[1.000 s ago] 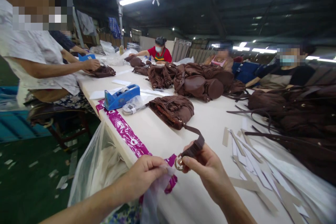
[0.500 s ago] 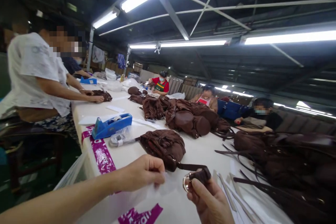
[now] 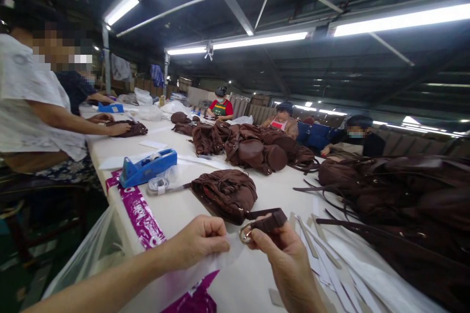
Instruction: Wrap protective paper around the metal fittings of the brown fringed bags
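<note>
My right hand [image 3: 290,259] is closed on a dark brown strap [image 3: 270,220], with a round metal buckle [image 3: 245,234] sticking out past the thumb. That strap runs back to a brown gathered bag [image 3: 225,193] lying on the white table. My left hand [image 3: 200,239] is pinched on a thin, see-through white sheet [image 3: 220,259]; whether it is paper or plastic I cannot tell. The sheet's edge hangs close to the buckle, and I cannot see whether they touch.
A blue tape dispenser [image 3: 149,167] stands on the left beside purple printed tape [image 3: 141,217]. Brown bags [image 3: 253,149] are heaped behind, and more [image 3: 411,195] at right. Pale strips [image 3: 326,259] lie right of my hand. A co-worker [image 3: 40,107] handles a brown bag at left.
My right hand has moved slightly left and up with the strap and buckle, closer to my left hand. The view has shifted, so the table items sit higher and more to the left.
</note>
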`<move>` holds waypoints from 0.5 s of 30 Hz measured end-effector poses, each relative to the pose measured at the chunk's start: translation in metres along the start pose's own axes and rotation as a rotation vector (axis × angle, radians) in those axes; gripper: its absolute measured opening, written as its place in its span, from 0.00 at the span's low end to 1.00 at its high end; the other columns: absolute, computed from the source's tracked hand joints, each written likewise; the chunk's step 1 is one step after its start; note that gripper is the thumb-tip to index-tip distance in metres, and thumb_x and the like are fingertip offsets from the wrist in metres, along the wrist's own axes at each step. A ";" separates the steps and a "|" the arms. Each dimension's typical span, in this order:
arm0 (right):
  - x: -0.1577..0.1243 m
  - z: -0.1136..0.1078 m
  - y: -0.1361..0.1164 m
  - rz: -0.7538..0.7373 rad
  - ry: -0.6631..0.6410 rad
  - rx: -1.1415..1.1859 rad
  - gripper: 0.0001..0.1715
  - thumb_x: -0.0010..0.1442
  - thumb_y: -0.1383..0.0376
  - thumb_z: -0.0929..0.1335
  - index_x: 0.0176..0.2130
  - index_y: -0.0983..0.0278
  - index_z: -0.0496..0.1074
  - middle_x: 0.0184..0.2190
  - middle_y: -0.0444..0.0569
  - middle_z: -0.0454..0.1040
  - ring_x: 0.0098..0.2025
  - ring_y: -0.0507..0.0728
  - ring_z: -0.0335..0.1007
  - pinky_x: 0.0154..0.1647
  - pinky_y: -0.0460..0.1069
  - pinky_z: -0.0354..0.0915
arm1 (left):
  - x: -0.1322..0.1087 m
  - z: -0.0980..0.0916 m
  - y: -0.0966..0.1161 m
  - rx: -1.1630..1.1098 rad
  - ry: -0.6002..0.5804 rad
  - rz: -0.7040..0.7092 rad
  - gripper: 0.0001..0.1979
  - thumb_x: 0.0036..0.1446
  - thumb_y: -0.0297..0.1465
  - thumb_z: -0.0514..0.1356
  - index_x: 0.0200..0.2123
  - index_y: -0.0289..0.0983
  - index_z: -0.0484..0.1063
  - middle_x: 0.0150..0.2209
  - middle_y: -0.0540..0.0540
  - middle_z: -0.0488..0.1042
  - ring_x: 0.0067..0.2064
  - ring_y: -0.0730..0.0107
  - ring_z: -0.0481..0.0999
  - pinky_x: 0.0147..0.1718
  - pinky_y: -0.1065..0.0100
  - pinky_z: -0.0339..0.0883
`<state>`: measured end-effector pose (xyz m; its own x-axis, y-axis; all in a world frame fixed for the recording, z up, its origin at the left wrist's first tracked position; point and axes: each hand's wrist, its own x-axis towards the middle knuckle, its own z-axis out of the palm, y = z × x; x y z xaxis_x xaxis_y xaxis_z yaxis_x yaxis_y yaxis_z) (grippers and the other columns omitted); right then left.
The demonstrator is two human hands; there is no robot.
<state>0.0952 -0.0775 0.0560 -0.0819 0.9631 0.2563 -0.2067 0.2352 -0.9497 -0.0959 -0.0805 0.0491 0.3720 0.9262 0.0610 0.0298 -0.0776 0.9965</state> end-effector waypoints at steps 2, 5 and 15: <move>0.000 0.001 0.003 -0.021 0.000 -0.035 0.19 0.46 0.57 0.76 0.34 0.65 0.72 0.28 0.50 0.79 0.30 0.56 0.72 0.31 0.49 0.69 | -0.001 0.002 -0.004 -0.040 0.006 -0.023 0.11 0.43 0.32 0.63 0.21 0.35 0.63 0.16 0.57 0.60 0.18 0.81 0.54 0.18 0.75 0.45; -0.001 0.001 0.008 -0.041 0.018 -0.040 0.19 0.47 0.56 0.76 0.35 0.64 0.71 0.28 0.49 0.79 0.30 0.56 0.73 0.33 0.50 0.70 | -0.004 0.005 -0.009 -0.115 0.017 -0.057 0.11 0.43 0.32 0.64 0.21 0.35 0.63 0.16 0.57 0.60 0.18 0.81 0.54 0.18 0.76 0.45; -0.004 0.002 0.011 -0.008 0.018 -0.017 0.21 0.45 0.57 0.77 0.36 0.63 0.70 0.27 0.46 0.77 0.30 0.55 0.72 0.36 0.49 0.68 | -0.005 0.011 -0.012 -0.220 0.054 -0.102 0.12 0.40 0.34 0.65 0.21 0.35 0.64 0.16 0.56 0.63 0.18 0.81 0.57 0.19 0.75 0.47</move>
<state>0.0915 -0.0793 0.0450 -0.0630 0.9634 0.2606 -0.1909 0.2446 -0.9506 -0.0878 -0.0888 0.0363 0.3271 0.9440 -0.0437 -0.1406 0.0944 0.9856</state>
